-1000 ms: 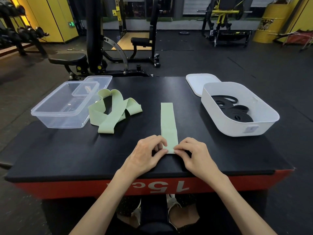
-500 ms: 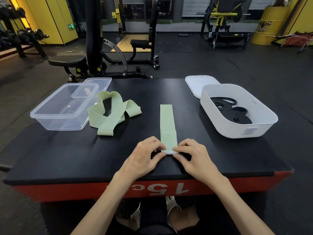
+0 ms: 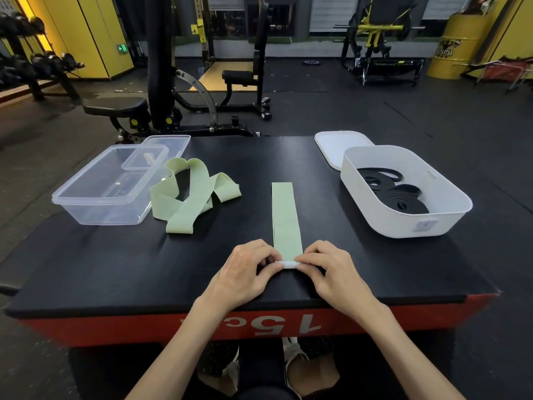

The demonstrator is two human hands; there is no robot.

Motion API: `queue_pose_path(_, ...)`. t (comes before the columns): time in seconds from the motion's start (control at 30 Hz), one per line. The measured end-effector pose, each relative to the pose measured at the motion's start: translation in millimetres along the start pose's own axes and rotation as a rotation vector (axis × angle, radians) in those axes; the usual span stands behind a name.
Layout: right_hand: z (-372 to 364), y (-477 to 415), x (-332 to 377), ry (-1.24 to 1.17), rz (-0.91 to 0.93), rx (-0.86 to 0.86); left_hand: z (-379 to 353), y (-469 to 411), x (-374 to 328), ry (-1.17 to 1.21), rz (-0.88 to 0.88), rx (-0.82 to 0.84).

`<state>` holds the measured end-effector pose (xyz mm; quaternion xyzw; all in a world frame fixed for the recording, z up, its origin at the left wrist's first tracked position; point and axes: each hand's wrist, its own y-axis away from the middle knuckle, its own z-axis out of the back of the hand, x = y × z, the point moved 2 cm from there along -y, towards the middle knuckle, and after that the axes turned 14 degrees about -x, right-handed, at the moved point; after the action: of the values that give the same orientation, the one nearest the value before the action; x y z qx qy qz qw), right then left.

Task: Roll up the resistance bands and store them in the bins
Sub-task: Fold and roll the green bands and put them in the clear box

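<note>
A flat light-green resistance band (image 3: 285, 217) lies straight on the black box top, running away from me. Its near end is curled into a small roll that shows a white underside. My left hand (image 3: 245, 269) pinches that roll from the left and my right hand (image 3: 331, 269) pinches it from the right. A loose heap of green bands (image 3: 190, 197) lies to the left, beside a clear plastic bin (image 3: 109, 186) with nothing in it. A white bin (image 3: 403, 192) at the right holds coiled black bands (image 3: 398, 194).
A clear lid (image 3: 167, 145) lies behind the clear bin and a white lid (image 3: 337, 145) behind the white bin. The box's red front edge (image 3: 115, 327) is close to my hands. Gym machines and benches stand on the floor beyond.
The near end of the straight green band has been folded over into a small roll between my fingers. Both hands stay at that end.
</note>
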<state>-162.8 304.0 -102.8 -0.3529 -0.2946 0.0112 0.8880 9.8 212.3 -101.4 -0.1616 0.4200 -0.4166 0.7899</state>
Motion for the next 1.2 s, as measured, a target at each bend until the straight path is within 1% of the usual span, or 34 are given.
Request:
queue_pose_path(0.23,-0.2,-1.6,1.6,-0.020,-0.047,-0.010,1.3,-1.9,-2.3,0.021,0.002,-0.001)
queue_pose_path(0.47,-1.4,-3.5,0.3,-0.024,-0.021,-0.070,2.4,-0.9,-6.0,0.036,-0.024,-0.011)
queue_pose_path(0.77,-1.7,-1.9,-1.7,0.002,-0.048,-0.024,-0.7,-0.6,0.8,-0.005,-0.010,-0.011)
queue_pose_path(1.2,0.8,2.1,1.8,0.022,0.038,-0.043,-0.3,0.0,-1.0,0.018,-0.013,0.028)
